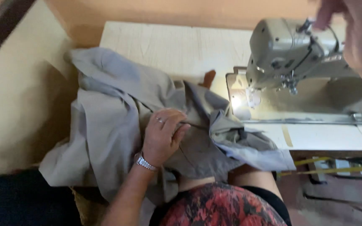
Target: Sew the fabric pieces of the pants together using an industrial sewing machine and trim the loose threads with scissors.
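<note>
My left hand (162, 136), with a ring and a metal wristwatch, rests on a crumpled grey garment (109, 125) and pinches a fold of it between thumb and fingers. The cloth spreads over the pale wooden table (164, 42) and hangs down onto my lap. My right hand (359, 37) is raised at the top right, close to the camera and blurred. Its fingertips are by the thread guides on top of the beige sewing machine (290, 50). Whether it holds anything is unclear.
The machine's lamp lights the needle area (252, 98) just right of the cloth's edge. A small brown object (208, 78) pokes up behind the cloth. Yellow tape or straps (336, 169) run under the table at the right. An orange wall stands behind the table.
</note>
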